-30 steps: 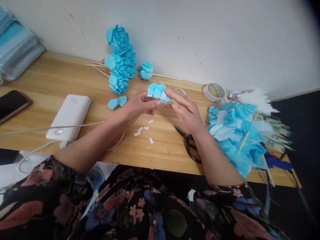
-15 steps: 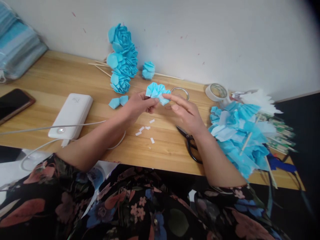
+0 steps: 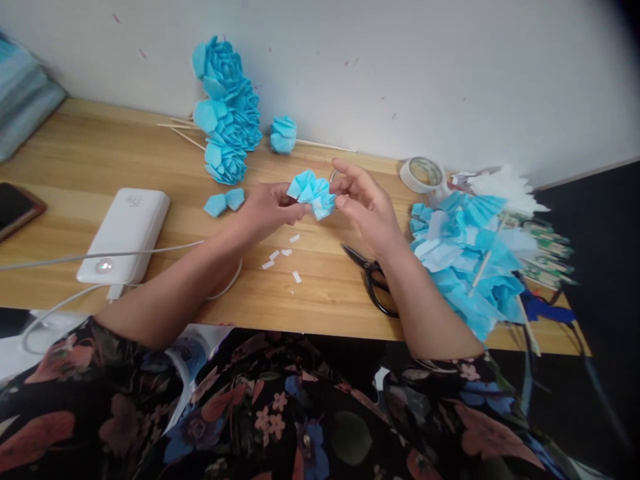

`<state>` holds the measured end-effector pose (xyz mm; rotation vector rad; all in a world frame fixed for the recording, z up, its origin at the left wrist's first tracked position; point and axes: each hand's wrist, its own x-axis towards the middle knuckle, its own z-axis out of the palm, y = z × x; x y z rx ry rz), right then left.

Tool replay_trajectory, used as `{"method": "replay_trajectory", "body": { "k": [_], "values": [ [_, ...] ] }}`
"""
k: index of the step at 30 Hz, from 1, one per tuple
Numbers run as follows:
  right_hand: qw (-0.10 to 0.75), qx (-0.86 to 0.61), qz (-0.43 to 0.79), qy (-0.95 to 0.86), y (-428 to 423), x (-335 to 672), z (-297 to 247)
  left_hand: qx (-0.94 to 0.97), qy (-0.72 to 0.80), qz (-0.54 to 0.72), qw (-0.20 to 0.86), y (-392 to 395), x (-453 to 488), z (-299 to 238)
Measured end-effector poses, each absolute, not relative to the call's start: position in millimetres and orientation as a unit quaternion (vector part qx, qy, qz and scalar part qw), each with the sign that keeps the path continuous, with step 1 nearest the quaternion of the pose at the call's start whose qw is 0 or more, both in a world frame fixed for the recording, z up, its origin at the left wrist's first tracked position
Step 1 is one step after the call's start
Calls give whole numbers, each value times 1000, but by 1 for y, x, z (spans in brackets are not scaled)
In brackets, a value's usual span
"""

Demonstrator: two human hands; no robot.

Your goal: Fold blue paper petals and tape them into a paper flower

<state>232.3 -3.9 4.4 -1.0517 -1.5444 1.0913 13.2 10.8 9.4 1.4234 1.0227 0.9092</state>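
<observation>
Over the middle of the table, a small cluster of pleated blue paper petals (image 3: 311, 190) is held up between both hands. My left hand (image 3: 266, 208) pinches its left and lower side, with the thumb in front and the other fingers curled behind. At the right edge of the petals, the thumb and a finger of my right hand (image 3: 371, 212) close on the paper, while the index finger is raised. Below the hands lie several small white paper strips (image 3: 287, 252). Black-handled scissors (image 3: 374, 280) rest partly under my right forearm. Two loose blue petals (image 3: 225, 201) lie left of my left hand.
Finished blue paper flowers (image 3: 227, 113) on sticks stand against the wall, with a smaller blue bud (image 3: 283, 135) beside them. Tape (image 3: 423, 175) and a heap of blue paper (image 3: 460, 260) lie right. A white power bank (image 3: 125, 233) with cable and a phone (image 3: 17, 210) lie left.
My right hand's index finger has lifted off the petals, and its thumb has come to their right edge. My left hand keeps its hold. The whole view has shifted slightly.
</observation>
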Motion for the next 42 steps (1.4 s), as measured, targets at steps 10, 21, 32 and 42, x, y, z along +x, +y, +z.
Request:
{"method": "replay_trajectory", "body": {
  "k": [10,21,32,42],
  "values": [
    [426,-442,438,-657,-1,230,-4,635,419,361,539,8,14,7],
    [431,-459,433,-645,2,234,-4,631,393,324,585,18,6,13],
    [401,-456,417,-676,-1,232,-2,626,430,344,552,17,9,10],
    [413,-467,419,-660,2,237,-6,630,413,330,569,22,4,9]
  ]
}}
